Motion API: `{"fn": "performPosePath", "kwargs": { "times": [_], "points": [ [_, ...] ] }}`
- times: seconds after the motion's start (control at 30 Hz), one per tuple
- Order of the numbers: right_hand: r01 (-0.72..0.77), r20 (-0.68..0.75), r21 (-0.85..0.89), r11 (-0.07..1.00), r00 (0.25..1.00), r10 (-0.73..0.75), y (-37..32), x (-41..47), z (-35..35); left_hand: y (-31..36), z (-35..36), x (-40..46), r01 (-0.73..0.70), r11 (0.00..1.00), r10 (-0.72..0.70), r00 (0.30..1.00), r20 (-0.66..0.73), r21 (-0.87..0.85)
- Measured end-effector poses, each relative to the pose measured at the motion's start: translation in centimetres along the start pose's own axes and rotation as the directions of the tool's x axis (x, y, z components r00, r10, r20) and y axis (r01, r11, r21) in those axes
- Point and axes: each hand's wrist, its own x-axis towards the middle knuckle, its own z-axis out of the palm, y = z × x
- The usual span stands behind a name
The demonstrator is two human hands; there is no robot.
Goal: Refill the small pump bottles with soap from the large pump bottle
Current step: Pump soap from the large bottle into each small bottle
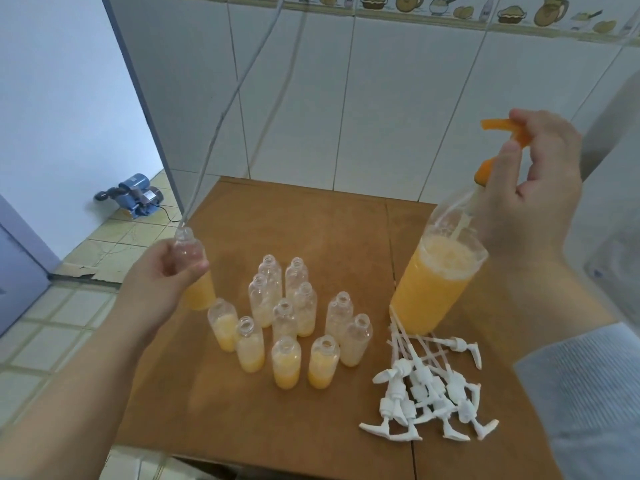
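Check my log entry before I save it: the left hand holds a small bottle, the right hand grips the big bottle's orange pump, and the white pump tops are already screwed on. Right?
Not quite. In the head view the white pump tops lie loose on the table; the small bottles stand open-necked. The rest holds.

The left hand (162,271) and its forearm are bare all the way to the lower picture edge: no sleeve, watch, ring or band shows on them. The right hand (533,181) is bare too, with no ring or band in sight, and its wrist is uncovered. Below that wrist, toward the lower right corner, the forearm wears a sleeve (585,393) of pale grey-blue cloth with fine lengthwise ribbing, like a light knit. Its cuff edge is plain, with no button or print visible, and it sits loosely round the arm.
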Motion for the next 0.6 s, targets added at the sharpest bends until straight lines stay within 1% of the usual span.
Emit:
{"fn": "performPosePath", "kwargs": {
  "times": [0.13,0.3,0.4,0.47,0.6],
  "points": [
    [-0.018,-0.014,0.003,1.000,1.000,0.018,0.1,-0.1,0.1,-1.7,1.0,1.3,0.060,0.995,-0.066,0.995,0.074,0.080],
    [-0.010,-0.013,0.010,1.000,1.000,0.010,0.2,-0.1,0.2,-2.2,2.5,2.8,0.072,0.975,-0.100,0.987,0.124,0.210],
    [-0.016,-0.010,0.016,1.000,1.000,0.017,0.2,-0.1,0.2,-2.5,3.4,3.1,0.113,0.953,-0.169,0.968,0.184,0.281],
    [-0.017,-0.011,0.016,1.000,1.000,0.017,0.3,-0.1,0.2,-2.7,3.7,3.3,0.126,0.945,-0.194,0.959,0.208,0.300],
    [-0.017,-0.011,0.023,1.000,1.000,0.018,0.5,0.0,0.4,-2.6,3.7,3.2,0.096,0.949,-0.181,0.946,0.269,0.302]
  ]
}}
